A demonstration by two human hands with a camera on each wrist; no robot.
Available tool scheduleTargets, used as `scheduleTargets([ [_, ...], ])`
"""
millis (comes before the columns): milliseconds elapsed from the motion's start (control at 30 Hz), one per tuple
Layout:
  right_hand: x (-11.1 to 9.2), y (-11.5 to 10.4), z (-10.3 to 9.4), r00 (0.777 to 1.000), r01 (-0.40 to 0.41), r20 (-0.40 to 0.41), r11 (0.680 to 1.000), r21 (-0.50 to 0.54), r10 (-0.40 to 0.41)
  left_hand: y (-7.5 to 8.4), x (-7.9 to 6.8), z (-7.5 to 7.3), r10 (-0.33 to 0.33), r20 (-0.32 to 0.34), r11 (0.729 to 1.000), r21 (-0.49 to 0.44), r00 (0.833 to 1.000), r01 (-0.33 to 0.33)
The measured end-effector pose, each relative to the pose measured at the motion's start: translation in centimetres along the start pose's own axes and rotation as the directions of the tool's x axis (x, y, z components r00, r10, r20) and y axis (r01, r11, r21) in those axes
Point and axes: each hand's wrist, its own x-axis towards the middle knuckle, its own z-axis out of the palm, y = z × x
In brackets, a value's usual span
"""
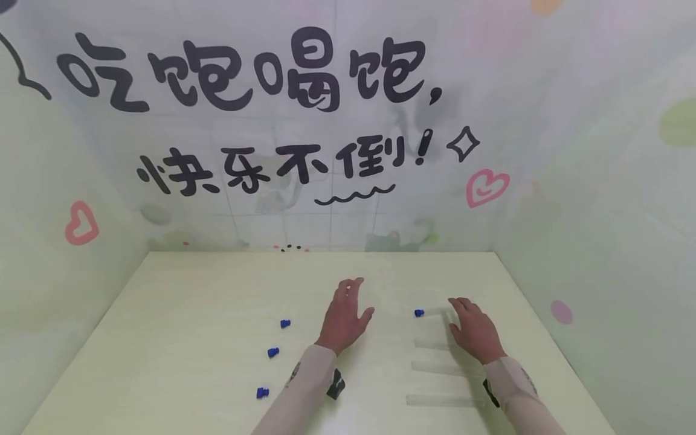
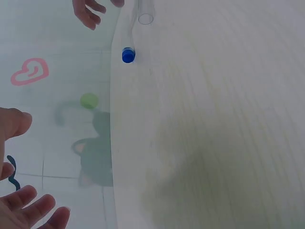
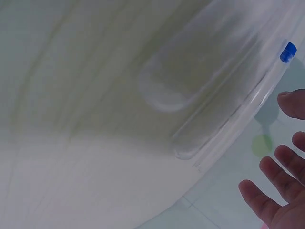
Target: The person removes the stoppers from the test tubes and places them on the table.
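Held above the middle of the table, my left hand [image 1: 344, 320] has its fingers extended and thumb apart, holding nothing. My right hand [image 1: 475, 329] is over the right side, fingers loosely spread and empty. Near its fingertips lies a clear test tube [image 1: 437, 310] with a blue cap [image 1: 418, 313] on its left end. Three more clear tubes, a second [image 1: 432, 344], a third [image 1: 443, 368] and a fourth [image 1: 443, 400], lie nearer the front without caps, partly behind the right forearm. Left of my left hand lie three loose blue caps, far [image 1: 285, 324], middle [image 1: 273, 352] and near [image 1: 263, 393].
The pale wooden table [image 1: 163, 338] is enclosed at the back and sides by a printed cloth [image 1: 348, 229] with characters and hearts. A dark wrist device [image 1: 336, 385] shows below the left sleeve, and a similar one [image 1: 491, 393] by the right sleeve.
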Motion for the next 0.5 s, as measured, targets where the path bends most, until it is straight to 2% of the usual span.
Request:
scheduleTargets([
  [167, 0.6, 0.7, 0.2, 0.999, -0.026, 0.026, 1.0, 0.0, 0.026, 0.8, 0.1, 1.3, 0.033, 0.002, 0.999, 0.019, 0.999, -0.033],
  [333, 0.8, 1.4, 0.3, 0.999, -0.03, 0.035, 0.999, 0.012, 0.03, 1.5, 0.0, 2.9, 0.025, 0.022, 0.999, 0.022, 0.999, -0.026],
  [500, 1.0, 2.3, 1.3, 0.998, -0.024, 0.055, 0.999, 0.035, 0.022, 1.7, -0.1, 4.2, 0.014, 0.03, 1.0, 0.022, 0.999, -0.014],
])
